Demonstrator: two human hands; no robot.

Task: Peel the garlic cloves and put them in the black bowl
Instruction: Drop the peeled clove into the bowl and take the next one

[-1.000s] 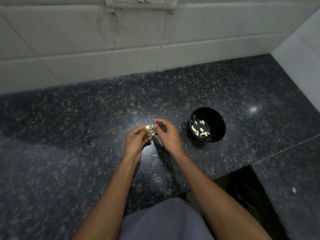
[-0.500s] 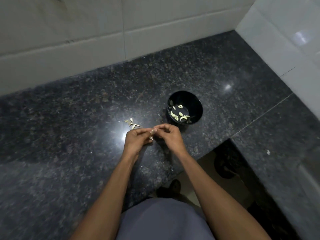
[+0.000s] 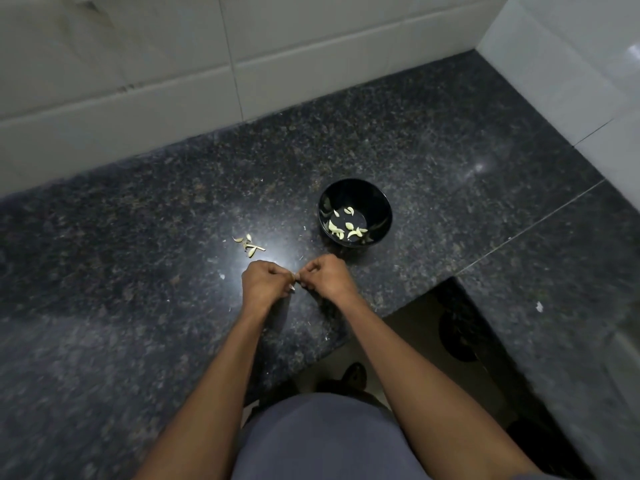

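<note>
My left hand [image 3: 265,282] and my right hand [image 3: 329,277] meet over the dark granite counter, fingertips curled and pinching a small garlic clove [image 3: 295,280] between them; the clove is almost wholly hidden by the fingers. The black bowl [image 3: 381,202] stands just beyond my right hand and holds several pale peeled cloves [image 3: 348,227]. A small heap of garlic pieces [image 3: 250,244] lies on the counter, just beyond my left hand.
The granite counter [image 3: 138,254] runs into a corner of white tiled walls [image 3: 311,64] at the back and right. Its front edge steps back at a cutout [image 3: 433,323] right of my right arm, where the floor shows. Tiny skin flecks [image 3: 222,276] dot the counter.
The view has swung, so the bowl and hands sit differently in frame. My hands have closed tighter together around the clove. The heap of garlic pieces beyond my left hand has come into view.
</note>
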